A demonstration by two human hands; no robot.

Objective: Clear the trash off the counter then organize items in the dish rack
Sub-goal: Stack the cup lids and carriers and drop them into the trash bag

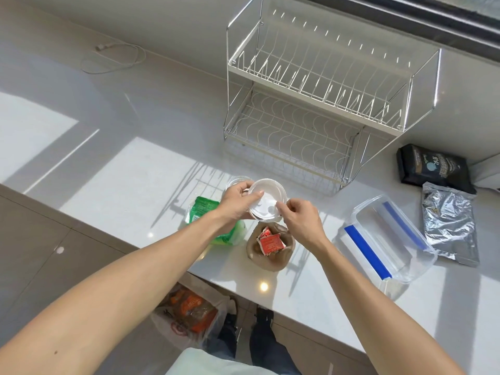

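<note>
Both hands hold a round white plastic container (266,200) tilted above the white counter (130,169). My left hand (236,201) grips its left rim with thumb on top. My right hand (299,217) pinches its right edge. A clear round cup or lid (234,182) sits partly hidden behind my left hand. Below the hands a crumpled brown paper bag (270,255) holds red sauce packets (269,242). A green plastic package (201,209) lies under my left wrist. The two-tier wire dish rack (311,98) stands behind with nothing in it.
A clear plastic box with blue clips (384,239) sits to the right. Beyond it lie a silver foil pouch (449,223) and a black bag (433,166). A white cable (113,58) lies far left. A plastic bag with orange wrappers (189,315) hangs below the counter edge.
</note>
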